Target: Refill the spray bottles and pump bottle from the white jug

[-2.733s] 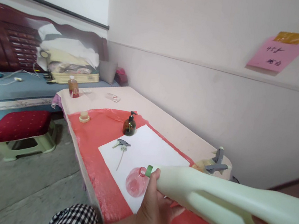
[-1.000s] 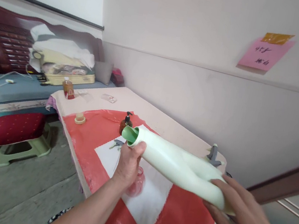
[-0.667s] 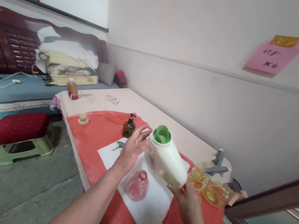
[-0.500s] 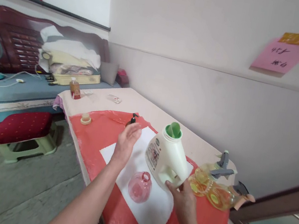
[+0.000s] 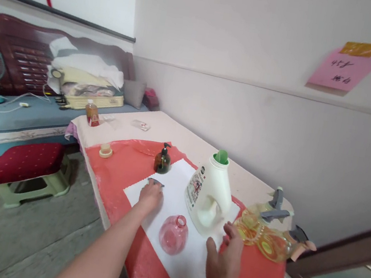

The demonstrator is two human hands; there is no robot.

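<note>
Head view — jug (image 5: 210, 190) is standing on its own now, left hand (image 5: 151, 195) has moved to the spray top (image 5: 159, 183).

Right hand (image 5: 225, 259) has let go and hangs half spread beside the jug, nothing in it; left fingers are curled down over the spray top, but I can't tell if they've actually got a grip. My read: the jug part is parked, the spray top gets the attention. The pink bottle (image 5: 172, 239) sits open-mouthed on the white sheet (image 5: 181, 271) between the hands, jug just beyond it. Dark pump bottle (image 5: 162, 161) is close past the left hand, yellow spray bottles (image 5: 271, 243) crowd the right side — jug and pump bottle look like the easiest things to bump.
</note>
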